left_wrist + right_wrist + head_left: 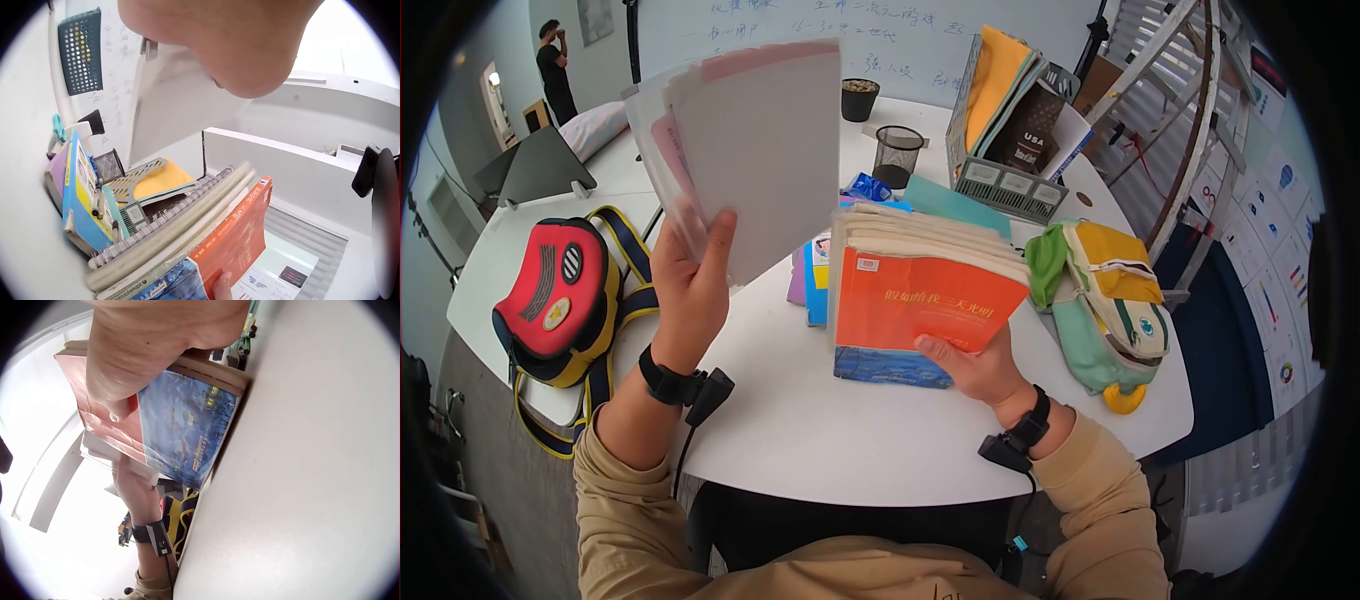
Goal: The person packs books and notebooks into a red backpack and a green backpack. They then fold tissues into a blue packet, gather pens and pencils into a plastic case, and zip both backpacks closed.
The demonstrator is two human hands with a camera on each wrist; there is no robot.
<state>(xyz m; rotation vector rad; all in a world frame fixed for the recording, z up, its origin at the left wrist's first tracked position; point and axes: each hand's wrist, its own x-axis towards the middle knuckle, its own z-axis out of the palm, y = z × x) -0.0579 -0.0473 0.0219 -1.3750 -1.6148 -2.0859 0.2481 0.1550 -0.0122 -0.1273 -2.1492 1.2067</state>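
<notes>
My left hand [692, 275] grips a translucent whitish folder [765, 160] by its lower edge, raised above the table, with a pinkish sheet [670, 150] showing through at its left side. In my right hand [975, 365] is a stack of books, thumb pressed on the front cover and the other fingers hidden behind. The front one is an orange-red book [910, 300] with a blue picture band along the bottom. Behind it, the left wrist view shows a spiral notebook [162, 215]. The stack stands upright, its lower edge close to the table [312, 475].
A blue book [818, 300] stands behind the stack. Left lies a red and navy backpack [555, 290]; right, a green and yellow bag [1110, 310]. Farther back are a mesh pen cup [897, 155], a potted plant [859, 102] and a grey file rack [1010, 190] holding folders.
</notes>
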